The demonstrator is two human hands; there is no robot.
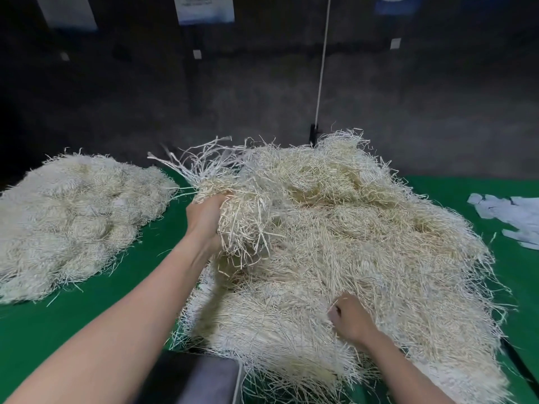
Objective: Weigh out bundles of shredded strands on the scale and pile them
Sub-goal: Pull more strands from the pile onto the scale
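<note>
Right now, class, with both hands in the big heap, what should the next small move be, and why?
Probably lift the clump in the left hand clear: its strands trail into the big heap, which the right hand grips lower down, seemingly anchoring it.

No text, label, brand, number or sign is legible. The centre sheet [204, 8], white with a blue lower band, hangs on the dark wall [437, 97] at the top of the view. It carries a few lines of dark print along its upper edge, too blurred to read. The left sheet [68, 11] and the blue-and-white right sheet [395, 2], both cut off by the top edge, show no characters that can be made out. The small white tags [197, 53] on the same wall are too small to tell whether they are marked.
</note>
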